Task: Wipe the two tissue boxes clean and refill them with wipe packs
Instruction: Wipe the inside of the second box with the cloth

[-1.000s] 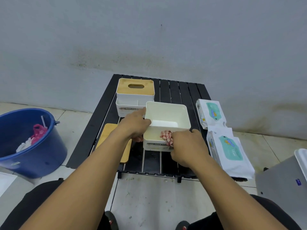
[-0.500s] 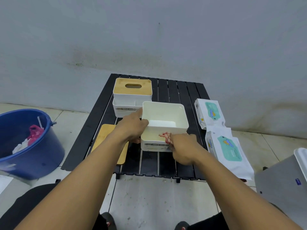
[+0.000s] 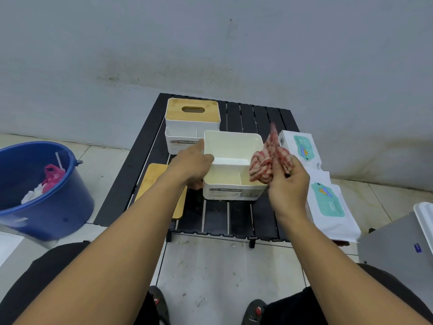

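Observation:
An open white tissue box (image 3: 230, 146) stands without its lid on the black slatted table (image 3: 257, 118). My left hand (image 3: 191, 164) grips its left rim. My right hand (image 3: 289, 181) holds a red-and-white checked cloth (image 3: 269, 160) lifted above the box's right edge. A second white tissue box (image 3: 192, 124) with a bamboo lid stands behind. The loose bamboo lid (image 3: 154, 179) lies flat to the left, partly under my left arm. Two wipe packs lie on the right: the far wipe pack (image 3: 302, 148) and the near wipe pack (image 3: 330, 207).
A blue bucket (image 3: 42, 202) with white and pink rubbish stands on the tiled floor at left. A grey box (image 3: 398, 242) with a white lid sits at the right edge. A grey wall rises right behind the table. My feet are below the table's front edge.
My right hand has lifted the cloth out of the box's front compartment and raised it to the right. My left hand keeps its hold on the box.

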The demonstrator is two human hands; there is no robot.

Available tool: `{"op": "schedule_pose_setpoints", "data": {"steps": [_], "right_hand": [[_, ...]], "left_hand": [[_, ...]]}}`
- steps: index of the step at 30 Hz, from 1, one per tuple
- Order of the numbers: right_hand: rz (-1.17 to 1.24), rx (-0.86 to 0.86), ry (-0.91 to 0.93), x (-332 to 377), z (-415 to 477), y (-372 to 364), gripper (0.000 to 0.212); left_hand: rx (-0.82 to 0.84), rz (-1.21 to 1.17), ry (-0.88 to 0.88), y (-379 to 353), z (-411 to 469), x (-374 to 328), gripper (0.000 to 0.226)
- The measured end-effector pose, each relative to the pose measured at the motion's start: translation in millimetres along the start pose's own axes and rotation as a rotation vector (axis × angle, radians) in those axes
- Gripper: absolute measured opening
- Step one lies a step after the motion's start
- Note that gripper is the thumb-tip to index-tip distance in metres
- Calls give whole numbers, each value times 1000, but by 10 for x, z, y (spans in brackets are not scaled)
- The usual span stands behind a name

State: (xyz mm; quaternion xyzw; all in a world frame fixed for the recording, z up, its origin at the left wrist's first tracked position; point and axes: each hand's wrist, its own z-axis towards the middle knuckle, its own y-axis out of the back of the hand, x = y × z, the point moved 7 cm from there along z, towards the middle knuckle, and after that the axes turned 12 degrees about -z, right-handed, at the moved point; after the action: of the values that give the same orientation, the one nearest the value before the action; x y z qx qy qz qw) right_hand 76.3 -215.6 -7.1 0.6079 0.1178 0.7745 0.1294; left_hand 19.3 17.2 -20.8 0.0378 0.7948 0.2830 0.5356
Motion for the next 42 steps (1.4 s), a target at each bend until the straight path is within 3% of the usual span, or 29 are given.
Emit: {"op": "schedule_pose_setpoints", "data": {"steps": [2,4,5,7,10,13,15,17,19,21,24,27,29,33,36,39,42], "right_hand": [[-245,-80,488,392,-253,-46,17],[-485,15,956,604,-692,-375,22],[-629,96,1103,515,-882,-598,21],[-891,319,1204,231,-1152,-996,32],[-1095,502,1151,-21,-1258,-1204,42],[-1240,535,1187,35,-1184,-1149,44],[-1305,530,1212,39,-1090,-1076,33],[-1376,575,1123,-45,-959,-996,5],[-1456,641,996,-88,-856,-908,16],[-1544,756,836,-107,-758,-748,14],[-1591,667,563,-192,-421,-412,31],[-1492,618,473,-207,-379,-315,21],[-1345,610,575,-133,-553,-472,22],[-1076,399,1031,251,-906,-822,16],[-960,223,1123,400,-956,-867,11],[-996,245,1012,288,-879,-806,22],[-1081,321,737,129,-636,-558,34]], "left_hand": [[-4,13,-10,4,4,-14,51],[-21,70,-38,17,8,-45,51],[-28,107,-50,22,5,-65,51],[-26,113,-58,9,-3,-77,52],[-19,121,-68,-12,-23,-82,53],[-30,151,-70,3,-14,-83,54],[-22,153,-63,0,-10,-98,53],[-10,173,-57,-1,-3,-95,55],[-19,173,-49,19,6,-92,55],[-27,151,-38,32,11,-81,57],[-30,115,-16,32,10,-69,58],[-42,92,-9,33,22,-44,59],[-41,71,-22,10,35,-46,57],[-48,158,-54,-23,79,-51,57],[-40,236,-59,-30,84,-43,55],[-32,209,-49,-21,77,-43,49],[-35,161,-17,5,102,-23,49]]}}
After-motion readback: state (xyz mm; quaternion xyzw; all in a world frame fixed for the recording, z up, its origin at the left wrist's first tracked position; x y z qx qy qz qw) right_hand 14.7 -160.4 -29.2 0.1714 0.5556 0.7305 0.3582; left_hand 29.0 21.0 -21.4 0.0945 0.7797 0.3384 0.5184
